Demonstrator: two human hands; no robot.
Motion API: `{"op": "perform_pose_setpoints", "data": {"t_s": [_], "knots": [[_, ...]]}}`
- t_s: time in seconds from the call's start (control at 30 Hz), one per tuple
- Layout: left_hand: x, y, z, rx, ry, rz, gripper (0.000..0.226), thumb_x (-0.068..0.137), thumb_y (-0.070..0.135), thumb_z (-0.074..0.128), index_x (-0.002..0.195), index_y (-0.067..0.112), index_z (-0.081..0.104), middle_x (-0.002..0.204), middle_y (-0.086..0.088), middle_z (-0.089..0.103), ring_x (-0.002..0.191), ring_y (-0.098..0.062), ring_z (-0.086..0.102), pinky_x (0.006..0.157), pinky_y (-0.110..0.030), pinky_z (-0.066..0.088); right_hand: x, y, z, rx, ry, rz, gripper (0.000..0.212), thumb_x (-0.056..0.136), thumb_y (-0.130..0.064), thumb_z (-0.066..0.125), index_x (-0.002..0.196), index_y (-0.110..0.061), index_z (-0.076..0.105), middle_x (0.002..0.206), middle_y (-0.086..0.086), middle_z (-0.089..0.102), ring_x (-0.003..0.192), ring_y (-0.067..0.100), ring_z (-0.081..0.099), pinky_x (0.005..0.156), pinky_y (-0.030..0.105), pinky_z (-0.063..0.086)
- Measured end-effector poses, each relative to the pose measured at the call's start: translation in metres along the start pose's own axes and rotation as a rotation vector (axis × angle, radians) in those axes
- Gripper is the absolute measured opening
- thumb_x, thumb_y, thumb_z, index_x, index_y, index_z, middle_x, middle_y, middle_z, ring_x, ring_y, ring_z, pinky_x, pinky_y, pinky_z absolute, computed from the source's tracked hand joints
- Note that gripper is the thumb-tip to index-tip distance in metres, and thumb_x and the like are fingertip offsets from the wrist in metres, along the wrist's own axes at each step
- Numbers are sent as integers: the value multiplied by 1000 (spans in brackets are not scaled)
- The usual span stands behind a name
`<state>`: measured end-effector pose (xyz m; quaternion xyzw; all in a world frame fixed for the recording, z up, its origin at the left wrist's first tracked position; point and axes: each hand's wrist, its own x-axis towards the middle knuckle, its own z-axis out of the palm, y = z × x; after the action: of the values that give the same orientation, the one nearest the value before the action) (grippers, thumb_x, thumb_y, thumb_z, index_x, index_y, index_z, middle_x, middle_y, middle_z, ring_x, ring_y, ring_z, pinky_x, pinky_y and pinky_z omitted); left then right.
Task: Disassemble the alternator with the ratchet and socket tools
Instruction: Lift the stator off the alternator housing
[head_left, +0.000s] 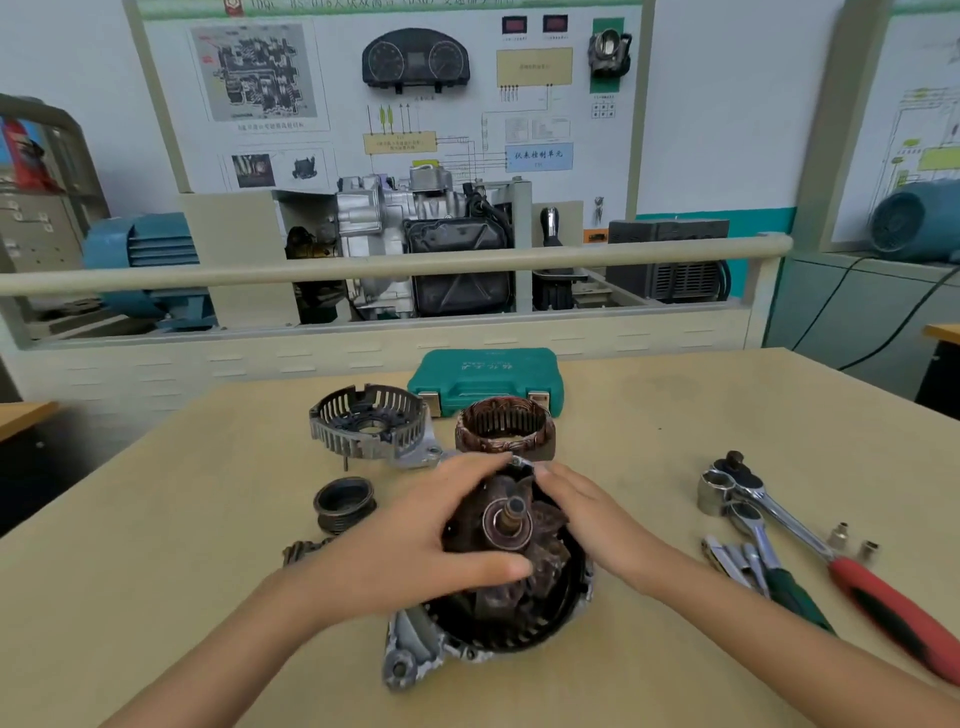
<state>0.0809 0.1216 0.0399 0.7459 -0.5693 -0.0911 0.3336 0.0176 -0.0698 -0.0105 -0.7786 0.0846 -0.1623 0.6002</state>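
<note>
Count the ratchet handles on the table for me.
2, both right of the hands: red-handled ratchet outermost, green-handled ratchet beside it, heads overlapping. None seen elsewhere; the closed case may hide more.

Two bare forearms come in from the bottom edge, with no sleeve, glove, watch or ring on either. The left hand (415, 535) and the right hand (587, 512) are both uncovered, slim, with short plain nails; the fingers look slightly blurred

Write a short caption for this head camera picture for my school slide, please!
Both hands, left hand and right hand, grip the rusty rotor in its housing.
</note>
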Motion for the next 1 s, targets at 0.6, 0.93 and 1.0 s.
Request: {"op": "perform_pose_setpoints", "data": {"t_s": [0.6,0.93,1.0], "knots": [[-3,-7,32,-114,420,53,18,86,43,58,98,39,70,120,24,50,122,4,44,94,-8,38,-13,-5,22,228,168,136,27,100,-33,36,100,-30,63,110,0,66,105,16,60,96,36,46],[4,-20,25,-244,505,35,18,83,33,57,93,33,72,112,21,59,114,5,51,87,-2,35,-5,-14,27,162,299,131,29,98,-31,44,78,-27,64,87,-6,67,89,13,62,81,31,51],[8,-23,24,-276,491,38,19,84,32,56,93,33,72,112,23,59,113,6,51,86,-2,35,-4,-13,28,160,332,155,27,98,-33,43,83,-24,64,91,-1,68,92,16,62,86,36,51]]}}
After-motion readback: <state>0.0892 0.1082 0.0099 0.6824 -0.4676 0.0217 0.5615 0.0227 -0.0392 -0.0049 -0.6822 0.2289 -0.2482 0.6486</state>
